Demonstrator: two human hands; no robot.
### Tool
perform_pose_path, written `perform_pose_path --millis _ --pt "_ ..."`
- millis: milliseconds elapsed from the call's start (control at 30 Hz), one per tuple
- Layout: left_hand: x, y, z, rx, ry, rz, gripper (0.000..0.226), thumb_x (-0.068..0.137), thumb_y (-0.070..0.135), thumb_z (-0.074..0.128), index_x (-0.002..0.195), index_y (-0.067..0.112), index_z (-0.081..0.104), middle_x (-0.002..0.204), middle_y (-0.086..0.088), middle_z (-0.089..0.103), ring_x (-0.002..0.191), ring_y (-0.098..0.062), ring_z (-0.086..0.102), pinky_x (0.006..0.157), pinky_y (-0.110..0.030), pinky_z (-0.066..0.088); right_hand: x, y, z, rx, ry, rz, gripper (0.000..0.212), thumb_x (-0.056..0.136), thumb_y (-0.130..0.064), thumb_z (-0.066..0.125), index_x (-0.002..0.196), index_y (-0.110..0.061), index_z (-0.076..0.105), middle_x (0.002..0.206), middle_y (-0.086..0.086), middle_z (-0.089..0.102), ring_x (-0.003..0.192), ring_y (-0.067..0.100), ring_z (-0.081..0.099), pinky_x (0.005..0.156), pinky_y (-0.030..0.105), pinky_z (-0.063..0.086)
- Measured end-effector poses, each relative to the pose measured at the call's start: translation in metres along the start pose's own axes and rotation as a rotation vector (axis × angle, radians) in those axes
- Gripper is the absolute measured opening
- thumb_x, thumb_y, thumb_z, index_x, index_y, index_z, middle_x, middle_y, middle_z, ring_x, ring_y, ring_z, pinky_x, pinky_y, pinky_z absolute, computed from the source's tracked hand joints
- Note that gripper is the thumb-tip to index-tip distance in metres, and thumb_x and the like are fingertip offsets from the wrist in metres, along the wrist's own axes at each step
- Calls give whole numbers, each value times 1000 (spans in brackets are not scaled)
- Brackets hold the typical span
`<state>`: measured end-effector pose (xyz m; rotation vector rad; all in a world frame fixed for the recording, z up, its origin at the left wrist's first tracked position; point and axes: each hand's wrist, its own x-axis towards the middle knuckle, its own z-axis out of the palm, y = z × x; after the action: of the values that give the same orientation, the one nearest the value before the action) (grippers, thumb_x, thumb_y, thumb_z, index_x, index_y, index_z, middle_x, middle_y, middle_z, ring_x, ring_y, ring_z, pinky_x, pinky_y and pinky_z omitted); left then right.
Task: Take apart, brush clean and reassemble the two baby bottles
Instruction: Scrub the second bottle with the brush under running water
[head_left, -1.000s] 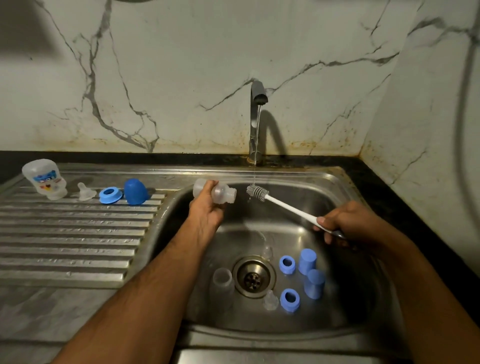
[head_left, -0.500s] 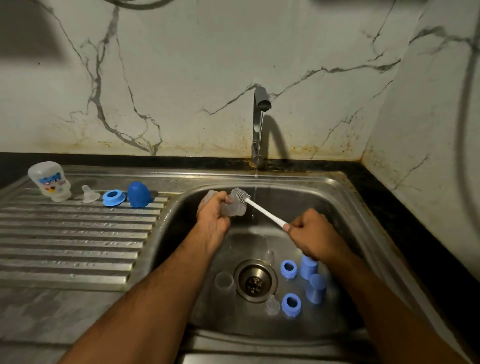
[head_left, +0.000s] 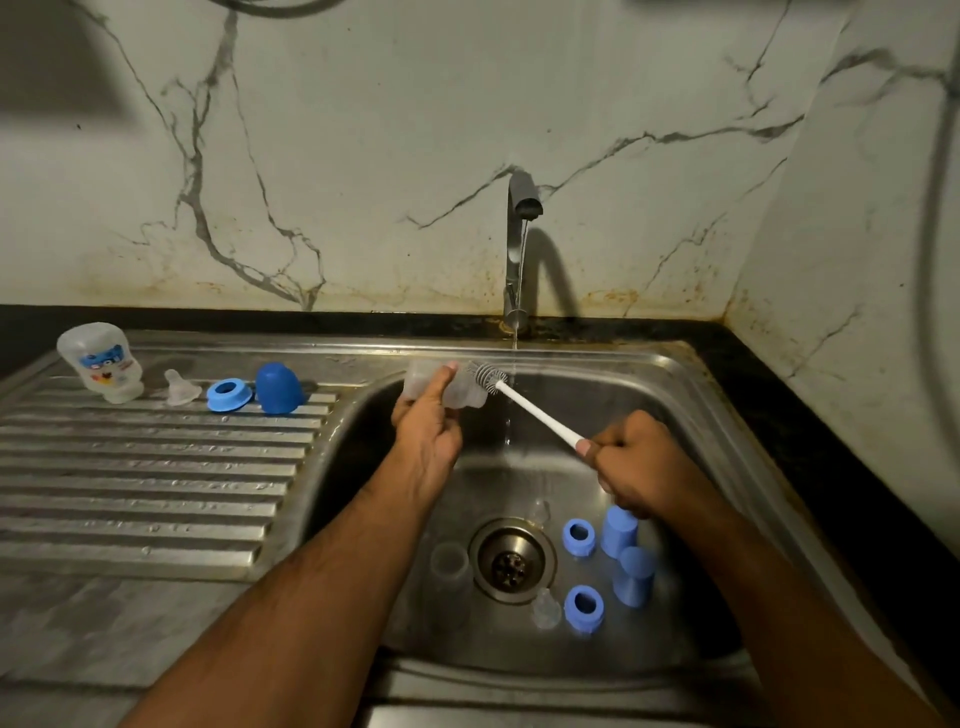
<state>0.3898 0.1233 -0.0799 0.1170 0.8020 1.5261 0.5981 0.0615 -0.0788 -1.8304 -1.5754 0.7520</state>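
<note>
My left hand (head_left: 428, 426) grips a small clear bottle body (head_left: 460, 389) held sideways over the sink. My right hand (head_left: 631, 467) grips the white handle of a bottle brush (head_left: 535, 410), whose bristle head (head_left: 485, 375) sits at the bottle's upper side near its mouth. On the draining board stand an upside-down clear bottle body with a printed label (head_left: 101, 366), a clear teat (head_left: 179, 388), a blue ring (head_left: 228, 396) and a blue cap (head_left: 278, 388). In the sink bowl lie two blue rings (head_left: 578, 535) (head_left: 584, 605), two blue caps (head_left: 618, 530) (head_left: 634, 574), clear teats (head_left: 545, 613) and a clear cup-like part (head_left: 449, 561).
A thin stream of water runs from the tap (head_left: 522, 208) into the steel sink (head_left: 691, 410), just right of the bottle. The drain (head_left: 511, 560) lies in the bowl's middle. The ribbed draining board (head_left: 145, 478) spreads to the left. Marble walls close the back and right.
My right hand moved left and brought the brush head from apart onto the bottle in my left hand. The bottle stayed near the sink's back left.
</note>
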Motion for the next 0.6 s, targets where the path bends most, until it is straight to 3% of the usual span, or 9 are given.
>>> perform_pose_path --millis 67,167,267,467,600 --pt "0 3 -2 -35 26 -9 50 80 2 78 127 4 61 121 -20 68 110 -31 68 98 -46 54 -2 -1 0 -10 -23 -8 40 95 -30 67 77 6 64 52 3 48 38 11 41 40 19 35" --pt "1 1 -3 -18 80 16 44 82 1 76 124 4 62 119 -20 68 108 -29 68 98 -47 54 -4 -6 5 -109 4 -44 38 96 -34 65 72 -5 63 57 2 53 49 14 48 51 22 38" --pt "-1 -10 2 81 71 37 42 84 -1 73 125 1 63 123 -18 67 112 -25 66 102 -43 51 -5 -15 13 -198 67 -93 36 98 -34 62 70 -12 58 61 1 53 54 12 50 52 23 35" --pt "1 -1 0 -5 41 48 45 84 -5 69 128 0 61 126 -18 65 115 -28 64 100 -48 53 -4 -7 7 -58 -25 -29 36 97 -34 64 80 -3 64 62 4 54 50 14 45 48 24 36" --pt "-2 -3 4 44 55 38 49 83 -3 73 130 1 60 126 -20 65 115 -30 65 96 -45 55 -5 -4 1 -79 18 -55 41 96 -32 65 73 2 64 56 6 53 47 15 46 50 26 40"
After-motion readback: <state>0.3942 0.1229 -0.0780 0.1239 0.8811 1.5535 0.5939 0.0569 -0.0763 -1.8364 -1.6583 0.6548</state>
